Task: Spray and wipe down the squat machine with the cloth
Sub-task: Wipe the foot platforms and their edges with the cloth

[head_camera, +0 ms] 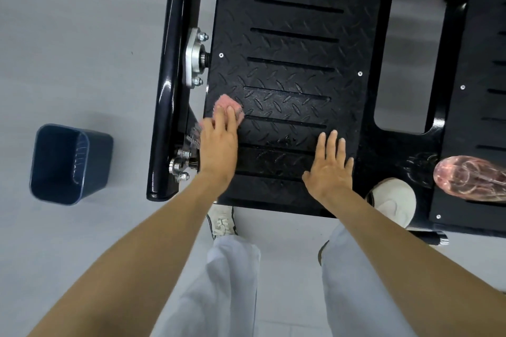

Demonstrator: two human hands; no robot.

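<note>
I am pressing the pink cloth (228, 107) flat onto the black footplate (290, 74) with my left hand (219, 142), fingers straight, while my right hand (330, 167) is resting spread on it.

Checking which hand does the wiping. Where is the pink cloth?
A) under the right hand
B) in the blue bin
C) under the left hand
C: the left hand presses the pink cloth onto the black foot plate; the right hand lies flat on the plate without it.

Bright even light; glare on frame tube (167, 68); wide-angle edge distortion.
</note>
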